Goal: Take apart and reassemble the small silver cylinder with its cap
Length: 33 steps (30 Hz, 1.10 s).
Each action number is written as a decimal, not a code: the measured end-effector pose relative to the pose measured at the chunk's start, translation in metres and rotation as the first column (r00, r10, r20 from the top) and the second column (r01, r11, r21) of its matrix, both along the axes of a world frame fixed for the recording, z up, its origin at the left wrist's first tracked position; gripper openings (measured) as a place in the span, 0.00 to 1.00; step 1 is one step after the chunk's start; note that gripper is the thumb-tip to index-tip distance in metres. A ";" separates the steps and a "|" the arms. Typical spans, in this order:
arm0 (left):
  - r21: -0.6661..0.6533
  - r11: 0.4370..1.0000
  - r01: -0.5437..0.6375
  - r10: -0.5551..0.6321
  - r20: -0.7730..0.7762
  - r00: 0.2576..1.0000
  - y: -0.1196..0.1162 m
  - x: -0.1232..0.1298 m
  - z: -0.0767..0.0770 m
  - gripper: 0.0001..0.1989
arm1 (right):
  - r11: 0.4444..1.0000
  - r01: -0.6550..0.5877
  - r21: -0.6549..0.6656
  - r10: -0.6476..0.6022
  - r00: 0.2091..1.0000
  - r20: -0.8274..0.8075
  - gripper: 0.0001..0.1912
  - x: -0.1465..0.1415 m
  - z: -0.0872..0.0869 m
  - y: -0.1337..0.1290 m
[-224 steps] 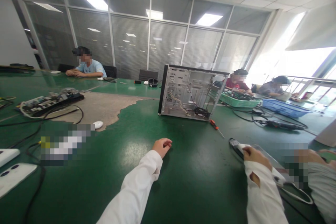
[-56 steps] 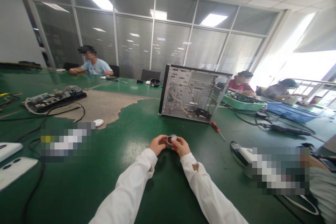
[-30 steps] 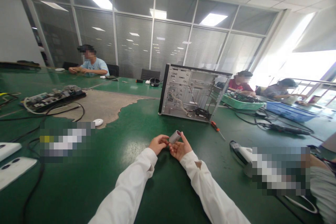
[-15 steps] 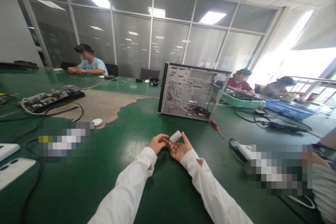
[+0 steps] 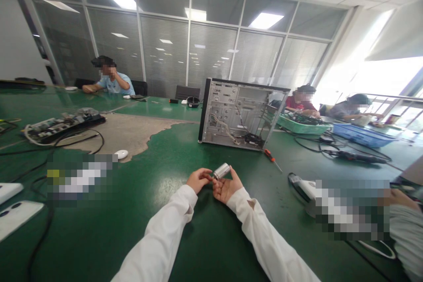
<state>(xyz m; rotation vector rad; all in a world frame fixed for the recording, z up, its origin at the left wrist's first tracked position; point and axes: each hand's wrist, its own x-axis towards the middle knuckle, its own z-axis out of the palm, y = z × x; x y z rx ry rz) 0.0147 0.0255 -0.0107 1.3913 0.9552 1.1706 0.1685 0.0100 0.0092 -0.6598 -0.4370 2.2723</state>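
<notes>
Hands (image 5: 228, 190) with shiny, silvery cylinder (image 5: 221, 171)

Both arms wear white long sleeves, the left sleeve (image 5: 155, 240) and the right sleeve (image 5: 266, 240) alike in plain, soft-looking cloth, loose and wider toward the lower edge of the view, with soft creases and greyish shading in the folds. The left cuff (image 5: 188, 197) ends at the wrist, its inner edge hanging in a small flap. The right cuff (image 5: 238, 196) has a small gap (image 5: 251, 203) behind it. The left hand (image 5: 198, 179) and right hand (image 5: 227, 188) are bare.
</notes>
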 end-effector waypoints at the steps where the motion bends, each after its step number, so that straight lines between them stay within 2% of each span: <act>1: -0.002 1.000 0.000 0.000 0.003 1.000 0.000 0.000 0.000 0.16 | 1.000 -0.012 0.019 0.012 1.000 -0.004 0.33 0.000 -0.001 0.000; 8: -0.007 1.000 -0.028 0.028 -0.013 1.000 0.002 0.000 -0.003 0.18 | 0.981 -0.111 0.160 0.112 0.994 -0.003 0.35 -0.003 0.004 -0.003; 12: 0.016 0.999 -0.030 0.030 0.009 1.000 0.003 0.000 -0.004 0.16 | 0.974 -0.032 0.225 0.019 0.998 0.062 0.26 -0.006 0.006 -0.004; 16: 0.029 1.000 0.010 -0.011 0.049 0.999 0.004 0.000 -0.005 0.16 | 0.961 0.058 0.272 -0.095 0.987 0.127 0.13 -0.009 -0.004 -0.001; 18: 0.028 0.999 0.024 -0.026 0.061 0.998 0.004 -0.001 -0.005 0.16 | 0.946 0.080 0.313 -0.123 0.985 0.121 0.11 -0.009 -0.008 0.001; 28: 0.012 1.000 -0.003 0.003 0.039 0.999 0.004 0.000 -0.005 0.16 | 0.874 0.150 0.461 -0.235 0.963 0.132 0.20 -0.011 -0.014 0.003; 30: 0.006 0.999 -0.031 0.031 0.032 0.999 0.004 0.000 -0.005 0.16 | 0.831 0.172 0.529 -0.314 0.930 0.191 0.24 -0.013 -0.015 0.004; 31: 0.003 0.998 -0.062 0.061 0.026 0.998 0.004 -0.001 -0.005 0.16 | 0.787 0.180 0.590 -0.376 0.898 0.228 0.25 -0.014 -0.015 0.005; 33: -0.004 0.989 -0.145 0.145 0.018 0.989 0.004 -0.002 -0.003 0.16 | 0.655 0.143 0.742 -0.526 0.791 0.312 0.29 -0.015 -0.015 0.005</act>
